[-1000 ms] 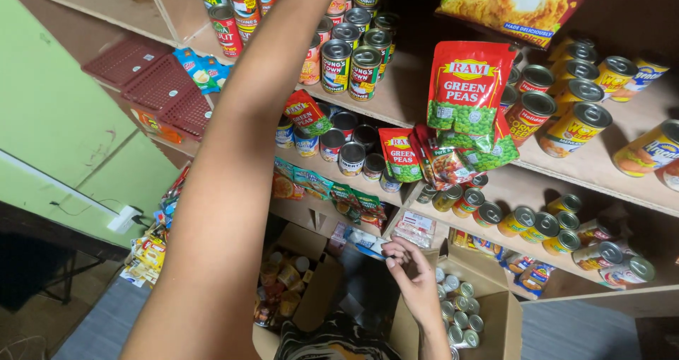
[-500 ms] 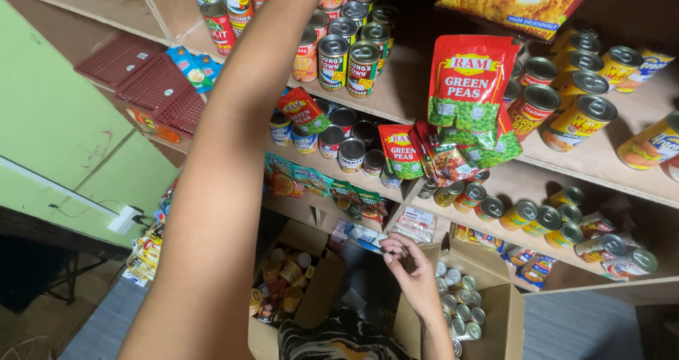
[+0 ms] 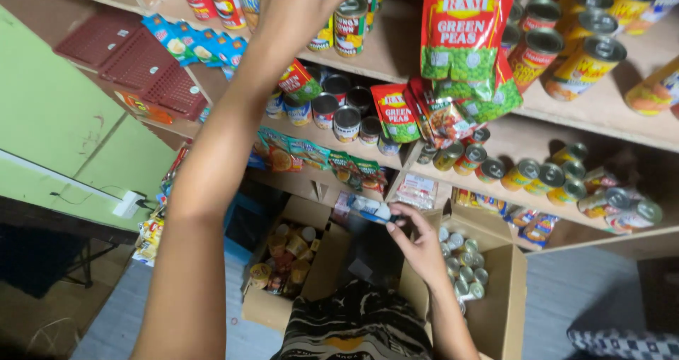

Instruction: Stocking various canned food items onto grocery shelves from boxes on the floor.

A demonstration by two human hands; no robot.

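Bare skin fills the frame's left: my left hand (image 3: 297, 10) is raised to the upper shelf at 12 o'clock, fingers spread, closed on nothing I can see, nearest a printed tin can (image 3: 350, 26) standing at the shelf's front edge. Against half a second ago the whole view sits closer and lower, and that hand shows more fully.

My right hand (image 3: 417, 243) is low at 5 o'clock, fingers bent, tips touching a small dark flat packet (image 3: 382, 218); whether it is pinched I cannot tell. It has moved little.

Materials: rough plywood shelves (image 3: 601, 109), cylindrical metal cans with glossy labels, soft crinkled red-and-green pouches (image 3: 467, 35) leaning at 1 o'clock.

Below, two open corrugated cardboard boxes: one at 6 o'clock, the left box (image 3: 283, 307), holds mixed jars; the right box (image 3: 506, 289) holds small silver-topped cans (image 3: 463, 261).

Open floor shows at 4 o'clock beside the right box; a green wall (image 3: 49, 112) closes 9 o'clock.
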